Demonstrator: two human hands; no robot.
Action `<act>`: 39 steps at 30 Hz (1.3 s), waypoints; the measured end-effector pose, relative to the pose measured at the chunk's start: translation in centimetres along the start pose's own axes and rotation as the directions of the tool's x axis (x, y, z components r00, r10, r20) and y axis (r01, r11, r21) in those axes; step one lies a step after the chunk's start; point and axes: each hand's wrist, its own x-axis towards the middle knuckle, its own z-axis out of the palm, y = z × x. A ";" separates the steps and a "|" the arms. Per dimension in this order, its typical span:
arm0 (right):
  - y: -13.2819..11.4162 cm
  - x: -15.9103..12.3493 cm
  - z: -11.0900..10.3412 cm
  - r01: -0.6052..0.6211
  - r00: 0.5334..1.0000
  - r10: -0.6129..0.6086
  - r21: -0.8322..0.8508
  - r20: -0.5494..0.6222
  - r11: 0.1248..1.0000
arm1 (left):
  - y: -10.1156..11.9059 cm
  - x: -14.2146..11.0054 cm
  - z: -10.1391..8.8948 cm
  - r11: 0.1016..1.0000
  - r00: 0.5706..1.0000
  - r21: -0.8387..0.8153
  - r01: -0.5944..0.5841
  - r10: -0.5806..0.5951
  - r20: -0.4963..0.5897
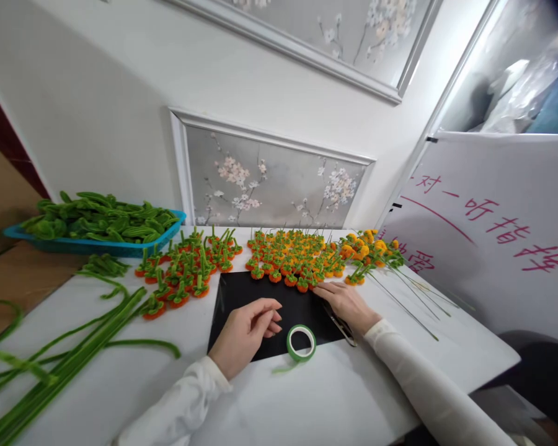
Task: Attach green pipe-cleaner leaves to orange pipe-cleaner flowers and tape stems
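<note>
I am wearing long white sleeves (434,387), cuffs (380,330) circling my wrists (218,365), creases bunching on the left, hands (244,331) showing bare

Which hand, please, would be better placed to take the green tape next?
Probably the left hand: it looks empty, with fingertips near the green tape; the right hand is at the orange chenille flowers.

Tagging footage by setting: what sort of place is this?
Probably a small craft workspace. Rows of orange flower pieces with green stems stand on a white table, a blue tray holds a heap of green leaf shapes, and a roll of green tape lies near the hands.
</note>
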 end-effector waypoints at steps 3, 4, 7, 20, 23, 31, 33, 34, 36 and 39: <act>0.1 0.0 -0.1 -0.053 0.998 0.054 0.038 -0.035 0.998 | 0.0 0.0 0.0 1.000 1.000 0.004 0.009 -0.009 -0.001; 0.2 -0.1 -0.3 -0.089 0.994 0.092 0.055 -0.057 0.995 | 0.0 0.0 0.0 1.000 1.000 0.002 0.011 -0.011 -0.004; 0.5 -0.2 -1.1 -0.229 0.958 0.249 0.145 -0.141 0.963 | 0.0 0.0 0.0 1.000 1.000 -0.004 0.015 -0.015 -0.019; -5.8 3.5 -8.3 -0.202 0.979 0.180 0.581 0.096 0.788 | -0.2 0.7 -0.9 0.998 0.993 0.035 0.055 -0.051 -0.109; -7.1 2.2 -8.3 -0.114 0.975 -0.032 0.623 0.218 0.774 | -0.2 0.7 -0.7 0.997 0.996 0.061 0.046 -0.041 -0.082; -9.8 0.3 -6.9 -0.086 0.959 -0.028 0.382 0.282 0.920 | 0.1 0.0 -0.4 0.974 0.995 0.225 -0.005 0.027 -0.095; -9.9 1.0 -6.7 -0.108 0.956 0.001 0.349 0.292 0.931 | 0.3 0.0 -1.3 0.954 0.988 0.300 -0.019 0.065 -0.143; -10.0 1.5 -6.6 -0.121 0.954 0.017 0.331 0.300 0.936 | 0.5 0.1 -1.9 0.940 0.981 0.340 -0.023 0.087 -0.173; -9.9 2.8 -6.5 -0.138 0.943 0.032 0.302 0.330 0.943 | 0.7 0.2 -3.5 0.910 0.961 0.415 -0.020 0.131 -0.242; -9.7 4.5 -6.6 -0.134 0.920 0.025 0.255 0.391 0.958 | 0.6 0.5 -6.1 0.864 0.915 0.503 0.023 0.184 -0.358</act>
